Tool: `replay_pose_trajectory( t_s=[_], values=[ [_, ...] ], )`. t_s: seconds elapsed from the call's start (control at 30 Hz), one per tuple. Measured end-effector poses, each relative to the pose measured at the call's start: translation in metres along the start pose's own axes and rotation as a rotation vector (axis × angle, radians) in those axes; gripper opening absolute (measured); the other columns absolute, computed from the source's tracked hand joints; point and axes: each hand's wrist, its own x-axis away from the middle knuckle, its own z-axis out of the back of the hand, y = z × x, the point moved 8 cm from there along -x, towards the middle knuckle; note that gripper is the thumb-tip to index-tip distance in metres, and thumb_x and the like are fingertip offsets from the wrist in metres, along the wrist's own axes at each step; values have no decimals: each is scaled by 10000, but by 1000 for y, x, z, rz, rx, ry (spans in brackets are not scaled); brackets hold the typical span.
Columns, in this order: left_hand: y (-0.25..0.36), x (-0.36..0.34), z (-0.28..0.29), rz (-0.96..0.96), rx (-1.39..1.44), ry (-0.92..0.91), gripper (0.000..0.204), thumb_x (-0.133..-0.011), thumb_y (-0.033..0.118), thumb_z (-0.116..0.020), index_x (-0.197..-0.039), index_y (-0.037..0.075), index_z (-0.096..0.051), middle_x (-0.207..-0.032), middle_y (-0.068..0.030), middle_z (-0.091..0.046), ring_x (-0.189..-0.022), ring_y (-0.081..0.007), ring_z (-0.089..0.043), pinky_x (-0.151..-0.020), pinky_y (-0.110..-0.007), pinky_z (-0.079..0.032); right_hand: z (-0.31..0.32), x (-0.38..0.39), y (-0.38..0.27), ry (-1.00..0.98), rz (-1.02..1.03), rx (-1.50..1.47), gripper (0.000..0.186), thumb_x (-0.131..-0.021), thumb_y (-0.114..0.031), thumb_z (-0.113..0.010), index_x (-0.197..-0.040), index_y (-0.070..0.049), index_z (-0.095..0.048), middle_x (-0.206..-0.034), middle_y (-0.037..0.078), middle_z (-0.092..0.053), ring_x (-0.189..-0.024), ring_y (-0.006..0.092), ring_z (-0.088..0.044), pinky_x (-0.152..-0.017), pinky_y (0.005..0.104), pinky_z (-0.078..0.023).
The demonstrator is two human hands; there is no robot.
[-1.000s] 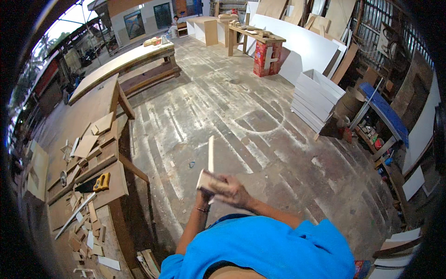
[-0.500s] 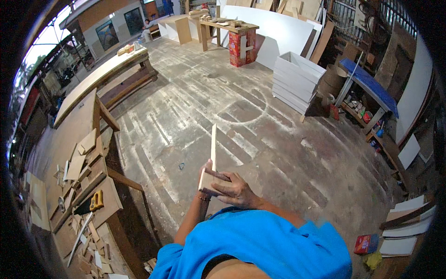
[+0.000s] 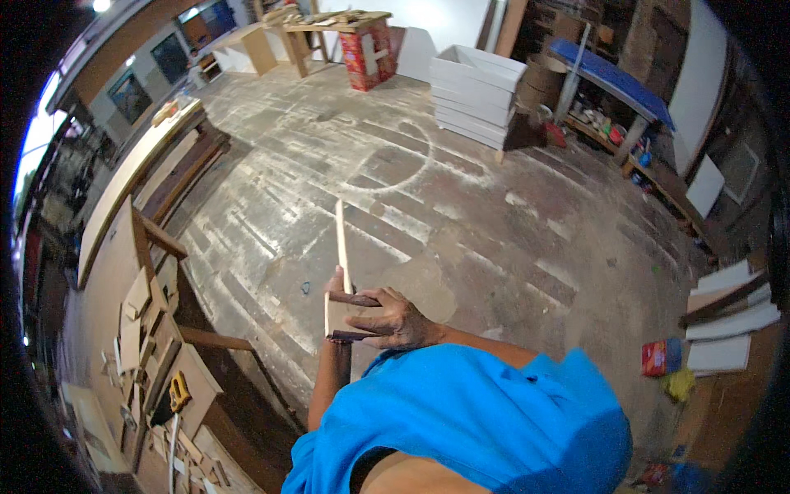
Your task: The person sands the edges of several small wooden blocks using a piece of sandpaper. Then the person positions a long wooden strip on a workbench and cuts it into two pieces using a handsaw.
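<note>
A long, pale wooden strip [image 3: 342, 243] points away from me over the floor. My left hand [image 3: 336, 280] is closed around its near end with the thumb up, its other fingers mostly hidden. Just nearer, a flat brown piece [image 3: 339, 311] with a pale edge stands against the strip; whether the two are joined I cannot tell. My right hand [image 3: 399, 319] reaches across from the right and grips this piece, fingers laid over its face and along its edges. The thumb of that hand is out of sight.
On the left, a workbench [image 3: 107, 255] carries wood offcuts and a handsaw with a yellow handle [image 3: 178, 391]. Ahead stand a stacked white box unit [image 3: 477, 95] and a table with a red-wrapped leg [image 3: 366, 59]. A blue-topped bench [image 3: 617, 78] is at right.
The view has turned right and downward, so the surroundings sit further left and higher. Both hands keep their hold, with the right hand a little further over the brown piece.
</note>
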Motion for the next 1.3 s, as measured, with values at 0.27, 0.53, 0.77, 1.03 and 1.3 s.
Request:
replay_pose_trajectory(
  t_s=[0.27,0.53,0.77,1.03,1.3],
  values=[
    [-1,21,-56,-138,-581,220,339,-887,391,-449,-749,88,-515,-575,-5,-486,-468,-109,-477,-417,-245,-391,29,9,85,241,-380,33,497,-744,-380,-614,-1187,-171,-532,-1136,171,-470,-1002,344,-460,-851,414,-383],
    [11,-13,-44,-265,-390,15,292,-880,339,-466,-762,74,-499,-628,-3,-489,-511,-112,-468,-442,-268,-392,24,13,23,102,-168,202,499,-725,-440,-612,-1163,-208,-559,-1191,169,-454,-1048,319,-457,-885,424,-348],
    [-17,-4,-70,-112,-520,93,349,-891,342,-422,-701,64,-510,-613,-46,-517,-458,-122,-464,-403,-256,-357,43,32,79,287,-453,92,471,-742,-373,-625,-1163,-172,-557,-1176,162,-451,-1017,324,-471,-884,393,-370],
    [-16,-7,-93,-155,-546,-37,346,-893,376,-447,-814,56,-555,-672,-19,-520,-605,-92,-491,-502,-243,-403,52,37,34,201,-272,263,481,-737,-442,-603,-1163,-223,-557,-1188,174,-440,-1037,340,-459,-877,423,-374],
    [-37,-17,-78,-255,-361,52,292,-907,334,-426,-820,82,-545,-663,-2,-520,-558,-98,-500,-505,-240,-421,49,47,19,193,-271,128,502,-768,-518,-528,-1185,-238,-541,-1223,167,-433,-1045,341,-434,-921,417,-321]
  ],
)
